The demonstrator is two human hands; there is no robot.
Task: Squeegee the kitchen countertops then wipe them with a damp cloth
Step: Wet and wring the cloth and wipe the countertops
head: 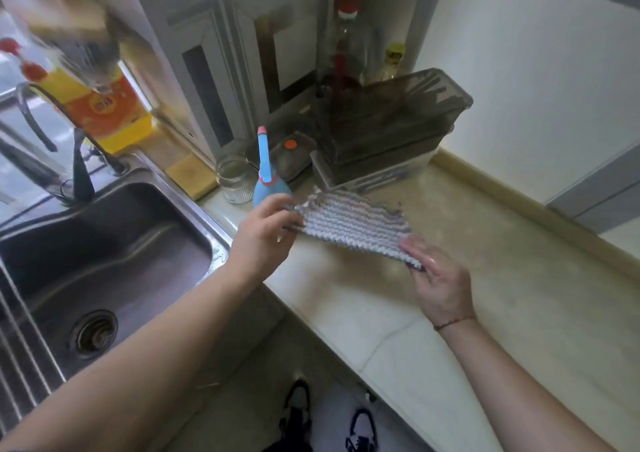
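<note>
A striped grey and white cloth (353, 221) is stretched flat in the air just above the pale stone countertop (485, 278). My left hand (266, 233) pinches its left corner. My right hand (436, 278) pinches the near right corner between thumb and fingers. Both hands are over the countertop's front part, to the right of the sink. No squeegee is in view.
A steel sink (114, 254) with a tap (69, 129) lies left. Behind the cloth stand a blue bottle (268, 181), a glass jar (235, 181), a yellow sponge (192, 174) and a dark lidded box (388, 129). Bottles (346, 50) fill the corner. A low upstand (540, 219) edges the counter.
</note>
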